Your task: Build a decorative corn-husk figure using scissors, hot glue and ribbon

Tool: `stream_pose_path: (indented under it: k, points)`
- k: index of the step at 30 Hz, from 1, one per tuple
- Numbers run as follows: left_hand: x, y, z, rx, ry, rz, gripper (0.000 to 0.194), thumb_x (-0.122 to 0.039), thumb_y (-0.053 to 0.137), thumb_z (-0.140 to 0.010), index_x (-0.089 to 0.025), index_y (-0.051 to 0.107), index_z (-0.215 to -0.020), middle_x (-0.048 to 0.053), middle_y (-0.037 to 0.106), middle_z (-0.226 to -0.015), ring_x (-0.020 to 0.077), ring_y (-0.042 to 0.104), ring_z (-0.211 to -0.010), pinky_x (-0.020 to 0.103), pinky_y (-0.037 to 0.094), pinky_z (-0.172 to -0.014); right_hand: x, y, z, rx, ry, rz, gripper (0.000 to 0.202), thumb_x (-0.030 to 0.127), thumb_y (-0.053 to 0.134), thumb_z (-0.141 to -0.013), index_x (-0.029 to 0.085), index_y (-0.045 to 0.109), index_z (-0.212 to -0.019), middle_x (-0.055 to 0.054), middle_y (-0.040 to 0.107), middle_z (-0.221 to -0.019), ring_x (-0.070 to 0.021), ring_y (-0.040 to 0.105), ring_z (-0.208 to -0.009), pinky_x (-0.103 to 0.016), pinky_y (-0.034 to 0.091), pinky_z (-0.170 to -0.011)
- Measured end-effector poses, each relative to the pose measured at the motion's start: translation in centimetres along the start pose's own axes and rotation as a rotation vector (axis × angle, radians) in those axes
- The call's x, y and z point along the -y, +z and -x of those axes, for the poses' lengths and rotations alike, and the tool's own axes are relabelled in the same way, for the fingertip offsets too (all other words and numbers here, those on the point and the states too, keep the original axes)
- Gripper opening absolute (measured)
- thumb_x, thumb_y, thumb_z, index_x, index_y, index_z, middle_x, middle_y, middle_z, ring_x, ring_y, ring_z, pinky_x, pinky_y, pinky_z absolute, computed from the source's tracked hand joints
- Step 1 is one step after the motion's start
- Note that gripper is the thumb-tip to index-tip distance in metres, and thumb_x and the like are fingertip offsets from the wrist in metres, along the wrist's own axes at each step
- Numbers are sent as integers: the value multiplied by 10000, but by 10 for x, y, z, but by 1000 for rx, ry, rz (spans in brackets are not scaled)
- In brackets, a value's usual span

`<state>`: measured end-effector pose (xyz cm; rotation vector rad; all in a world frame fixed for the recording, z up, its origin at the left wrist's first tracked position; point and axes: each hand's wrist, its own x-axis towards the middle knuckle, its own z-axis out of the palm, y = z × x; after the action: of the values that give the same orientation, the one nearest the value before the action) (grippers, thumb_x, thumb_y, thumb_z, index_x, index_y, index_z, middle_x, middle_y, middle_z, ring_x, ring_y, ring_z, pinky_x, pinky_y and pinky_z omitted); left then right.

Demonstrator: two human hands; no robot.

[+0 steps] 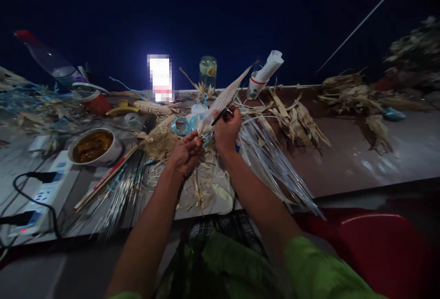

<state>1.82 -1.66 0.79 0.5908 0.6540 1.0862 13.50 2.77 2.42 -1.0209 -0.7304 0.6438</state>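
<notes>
A pale, pointed corn husk (227, 95) slants up to the right over the middle of the table. Its lower end is pinched between the thumb and fingers of my left hand (187, 152). My right hand (228, 127) is closed round a slim black tool (220, 116), whose tip lies against the husk's lower part; its exact kind does not show. Behind my hands is a roll of light blue ribbon (181, 126). Husk scraps (206, 189) are strewn on the table below my hands.
Left are a bowl of brown liquid (94, 147), a power strip (51, 193) with plugs and thin wires (120, 193). Clear plastic rods (275, 161) lie right of my arm. Behind stand a bright lit screen (160, 77), a jar (208, 72) and a cup (255, 86). Dried husks (299, 118) lie rightward.
</notes>
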Motion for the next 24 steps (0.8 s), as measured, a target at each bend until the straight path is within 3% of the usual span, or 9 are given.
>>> stream_pose_path:
  k: [5, 17, 24]
  points:
    - [0, 0, -1, -55, 14, 10, 232, -79, 643, -622, -153, 572, -831, -40, 502, -552, 9, 244, -372, 167, 275, -423, 2, 1, 3, 20, 12, -23, 365, 215, 643, -635, 182, 467, -952, 13, 574, -812, -78, 566, -706, -238, 476, -727]
    - [-1, 3, 1, -58, 17, -6, 180, -67, 637, -632, -124, 576, -792, -45, 499, -550, -4, 256, -369, 159, 285, -421, 5, 1, 7, 52, 38, -20, 362, 234, 641, -639, 190, 452, -945, 18, 577, -810, -81, 568, -716, -228, 474, -719]
    - [0, 2, -2, -162, 86, -25, 182, -83, 666, -594, -123, 584, -752, -43, 486, -527, 3, 298, -370, 156, 276, -408, 1, 2, 8, 96, 1, 44, 386, 278, 631, -665, 168, 456, -990, -16, 583, -865, -102, 574, -779, -244, 466, -751]
